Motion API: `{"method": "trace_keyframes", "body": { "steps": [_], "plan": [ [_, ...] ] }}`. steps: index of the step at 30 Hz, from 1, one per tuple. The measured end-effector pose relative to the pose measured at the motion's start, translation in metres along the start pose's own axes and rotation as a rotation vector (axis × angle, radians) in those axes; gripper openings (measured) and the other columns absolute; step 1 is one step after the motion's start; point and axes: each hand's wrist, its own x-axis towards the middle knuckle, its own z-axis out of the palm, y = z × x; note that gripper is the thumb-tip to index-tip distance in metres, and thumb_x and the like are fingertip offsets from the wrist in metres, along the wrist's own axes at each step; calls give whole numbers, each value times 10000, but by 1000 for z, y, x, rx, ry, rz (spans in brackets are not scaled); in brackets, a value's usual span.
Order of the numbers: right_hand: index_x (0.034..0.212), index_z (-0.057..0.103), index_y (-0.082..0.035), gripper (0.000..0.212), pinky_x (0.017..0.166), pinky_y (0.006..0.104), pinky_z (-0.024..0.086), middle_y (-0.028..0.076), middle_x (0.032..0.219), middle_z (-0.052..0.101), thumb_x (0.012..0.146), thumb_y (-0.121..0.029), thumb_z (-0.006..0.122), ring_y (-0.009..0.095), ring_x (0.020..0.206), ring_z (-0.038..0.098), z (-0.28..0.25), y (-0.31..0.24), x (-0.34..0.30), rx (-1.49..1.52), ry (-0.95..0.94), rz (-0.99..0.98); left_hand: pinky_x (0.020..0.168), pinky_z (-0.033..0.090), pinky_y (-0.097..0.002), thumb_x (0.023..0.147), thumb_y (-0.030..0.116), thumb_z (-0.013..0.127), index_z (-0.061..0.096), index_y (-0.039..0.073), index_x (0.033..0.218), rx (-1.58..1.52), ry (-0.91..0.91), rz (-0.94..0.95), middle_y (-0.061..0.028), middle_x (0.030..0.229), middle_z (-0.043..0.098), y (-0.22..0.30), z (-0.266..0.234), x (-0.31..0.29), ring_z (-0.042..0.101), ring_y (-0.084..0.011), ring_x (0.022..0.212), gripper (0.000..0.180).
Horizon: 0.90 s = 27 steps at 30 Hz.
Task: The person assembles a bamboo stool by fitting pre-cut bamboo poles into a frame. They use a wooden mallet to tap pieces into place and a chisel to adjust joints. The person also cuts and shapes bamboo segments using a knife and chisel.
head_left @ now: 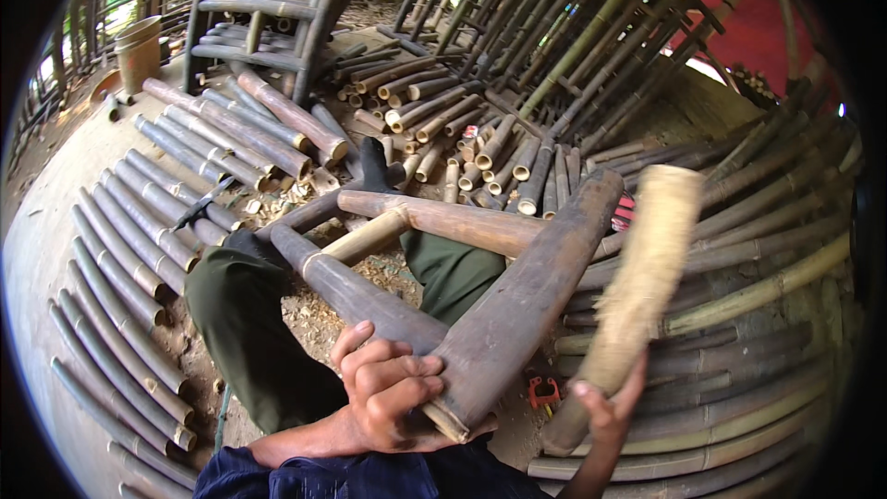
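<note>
A bamboo frame lies across my lap, made of dark poles joined by a paler crosspiece (pixel 365 236). Its thick dark pole (pixel 536 300) slants from near my waist up to the right. My left hand (pixel 388 388) is closed around the near end of the frame, where the thick pole meets a second dark pole (pixel 370 296). In my right hand (pixel 610 411) is a pale wooden mallet (pixel 647 268), held upright beside the thick pole and apart from it. The mallet is smeared by motion, and its face looks frayed. Part of my right hand's grip is hidden behind it.
Cut bamboo poles (pixel 139 305) lie in rows on the left, with a dark tool (pixel 203 206) on them. More poles (pixel 739 388) are stacked at right, near an orange-red tool (pixel 542 390). Ahead stand a bamboo rack (pixel 254 60), a bucket (pixel 139 55) and leaning bamboo (pixel 573 46).
</note>
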Motion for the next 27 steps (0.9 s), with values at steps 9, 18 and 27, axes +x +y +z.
{"method": "trace_keyframes", "body": {
  "steps": [9,18,27],
  "plan": [
    [1642,264,27,1077,1171,409,391,176,1443,526,720,-150,793,271,1336,508,18,3,53,-120,-207,45,1057,368,-559,419,699,1005,498,163,1039,-6,-8,-33,5,964,591,6,10,-14,545,-224,920,963],
    [1622,263,45,1053,1068,427,489,192,1386,544,728,-153,782,294,1250,573,-38,1,57,22,-37,-22,1060,447,-583,842,564,765,542,191,890,14,308,-117,36,804,626,10,40,-12,581,-187,813,437],
    [1632,271,-22,1012,731,419,591,210,1224,575,741,-173,727,289,867,652,13,-13,64,19,-65,21,1082,402,-595,702,501,909,623,196,914,-69,174,-106,35,875,680,7,24,-22,582,-193,841,469]
  ]
}}
